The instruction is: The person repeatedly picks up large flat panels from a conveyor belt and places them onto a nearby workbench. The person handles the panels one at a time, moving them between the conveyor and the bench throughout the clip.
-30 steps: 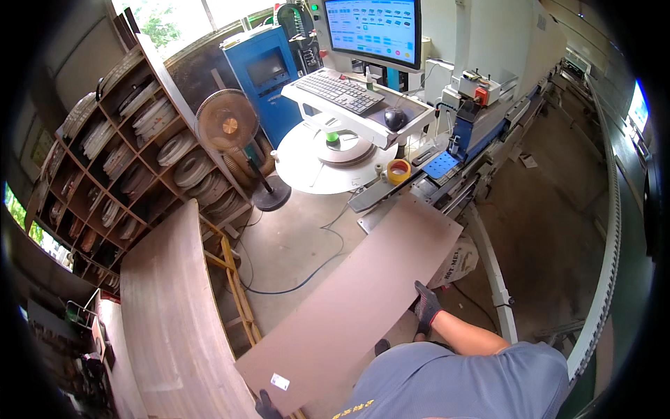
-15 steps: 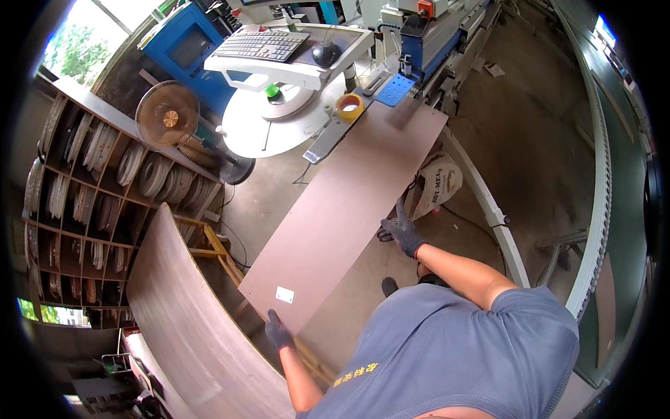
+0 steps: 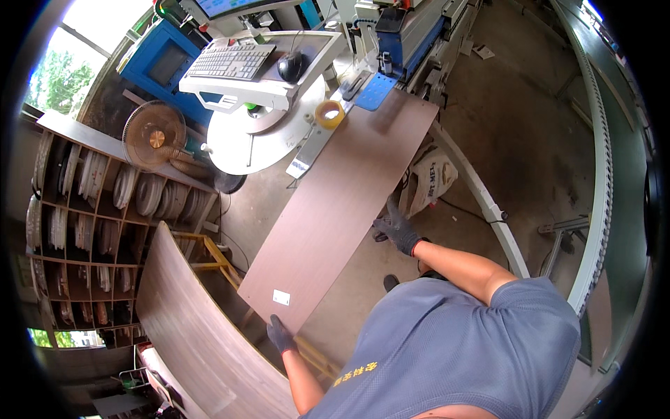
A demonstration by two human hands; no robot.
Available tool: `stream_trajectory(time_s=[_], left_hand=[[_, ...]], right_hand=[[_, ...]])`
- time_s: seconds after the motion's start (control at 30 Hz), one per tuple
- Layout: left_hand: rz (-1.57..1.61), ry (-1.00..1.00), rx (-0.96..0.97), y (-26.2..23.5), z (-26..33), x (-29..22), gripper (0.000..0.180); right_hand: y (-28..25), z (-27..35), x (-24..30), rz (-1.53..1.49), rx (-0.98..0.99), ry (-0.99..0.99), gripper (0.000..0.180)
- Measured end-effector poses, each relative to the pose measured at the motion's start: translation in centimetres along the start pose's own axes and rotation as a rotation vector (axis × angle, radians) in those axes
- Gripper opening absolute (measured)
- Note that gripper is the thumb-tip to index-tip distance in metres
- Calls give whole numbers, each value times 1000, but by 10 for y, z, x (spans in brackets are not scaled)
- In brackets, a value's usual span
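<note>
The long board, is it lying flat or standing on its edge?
Flat: the board's broad face, with its white label, faces up.

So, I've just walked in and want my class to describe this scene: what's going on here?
A person in a blue-grey shirt is handling a long brown panel. Their gloved left hand is at its near end, close to a white label; their gloved right hand is at its right-hand long edge. The far end is at a machine, by a blue plate.
</note>
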State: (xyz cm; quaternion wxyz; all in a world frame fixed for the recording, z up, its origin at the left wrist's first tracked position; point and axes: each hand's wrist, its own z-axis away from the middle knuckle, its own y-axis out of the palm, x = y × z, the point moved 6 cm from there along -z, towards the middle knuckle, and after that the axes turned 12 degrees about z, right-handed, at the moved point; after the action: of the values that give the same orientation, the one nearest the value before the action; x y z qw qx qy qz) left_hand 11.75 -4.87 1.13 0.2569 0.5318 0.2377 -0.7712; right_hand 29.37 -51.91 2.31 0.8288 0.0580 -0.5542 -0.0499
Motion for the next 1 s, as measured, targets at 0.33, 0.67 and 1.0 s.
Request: stream_trajectory(time_s=[0.33,0.67,1.0], left_hand=[[-310,214,104,62,65,-54,83],[-919,446,355,122,60,-36,110],[-622,480,501,216,68,-50,117]], right_hand=[[-26,-17,17,358,-120,-74,87],[-127,-120,-7,591,-157,-597,62],[-251,59,-189,1068,-98,221,27]])
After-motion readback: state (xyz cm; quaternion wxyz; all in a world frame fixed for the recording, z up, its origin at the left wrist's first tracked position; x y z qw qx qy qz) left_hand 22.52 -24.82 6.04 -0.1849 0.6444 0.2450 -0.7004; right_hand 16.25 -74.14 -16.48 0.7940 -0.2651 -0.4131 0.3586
